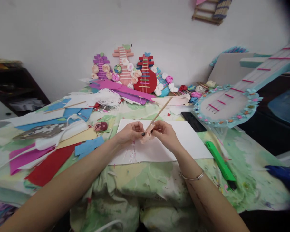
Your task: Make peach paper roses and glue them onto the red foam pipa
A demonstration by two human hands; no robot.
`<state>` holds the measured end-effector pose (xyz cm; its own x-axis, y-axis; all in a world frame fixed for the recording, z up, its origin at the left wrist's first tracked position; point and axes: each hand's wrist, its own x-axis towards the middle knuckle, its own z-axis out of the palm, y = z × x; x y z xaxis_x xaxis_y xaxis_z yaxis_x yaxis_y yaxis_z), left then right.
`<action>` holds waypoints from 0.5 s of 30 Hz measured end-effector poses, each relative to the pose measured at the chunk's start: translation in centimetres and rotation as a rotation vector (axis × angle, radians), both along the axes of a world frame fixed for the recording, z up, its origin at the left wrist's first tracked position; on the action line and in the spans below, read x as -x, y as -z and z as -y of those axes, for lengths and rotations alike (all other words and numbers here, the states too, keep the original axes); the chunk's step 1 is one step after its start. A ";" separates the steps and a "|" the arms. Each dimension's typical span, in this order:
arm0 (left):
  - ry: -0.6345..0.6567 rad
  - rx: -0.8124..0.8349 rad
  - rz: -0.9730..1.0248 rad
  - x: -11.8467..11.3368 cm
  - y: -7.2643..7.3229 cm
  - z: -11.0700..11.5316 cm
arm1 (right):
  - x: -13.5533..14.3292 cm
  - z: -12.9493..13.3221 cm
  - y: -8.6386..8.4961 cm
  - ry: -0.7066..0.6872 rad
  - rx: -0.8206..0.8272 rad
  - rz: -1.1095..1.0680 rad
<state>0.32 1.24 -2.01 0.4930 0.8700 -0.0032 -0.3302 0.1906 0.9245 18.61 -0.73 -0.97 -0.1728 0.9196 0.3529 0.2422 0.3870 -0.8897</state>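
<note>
My left hand (130, 132) pinches a small peach-coloured piece of crepe-like paper (145, 138) between thumb and fingers. Opposite it, my right hand (166, 134) also has its fingers closed on the peach paper, close to a thin wooden stick (162, 109). The stick slants up and to the right from between the hands, its lower end at the paper. Both hands are above a white sheet (190, 143) with small pink marks near its left front. Fingers hide part of the paper.
A green box cutter (219, 161) and a black phone (194, 121) lie to the right. A pale-blue banjo-shaped craft (252, 111) stands behind them. Cut sheets, including red paper (52, 166), cover the left. Small craft instruments (145, 80) and tangled white string (108, 98) are at the back.
</note>
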 end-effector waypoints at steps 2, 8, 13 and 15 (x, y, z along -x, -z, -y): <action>-0.005 0.021 -0.012 0.0 0.0 0.0 | -0.1 0.0 -0.1 0.031 -0.015 -0.012; -0.017 0.056 -0.020 -0.2 0.2 0.0 | -0.3 0.5 -1.0 0.025 -0.047 -0.080; -0.008 0.061 -0.038 -0.3 0.1 0.2 | -0.2 0.7 -1.2 0.032 -0.068 -0.095; 0.015 0.056 -0.041 -0.3 0.0 0.3 | -0.2 0.6 -1.1 0.057 -0.067 -0.110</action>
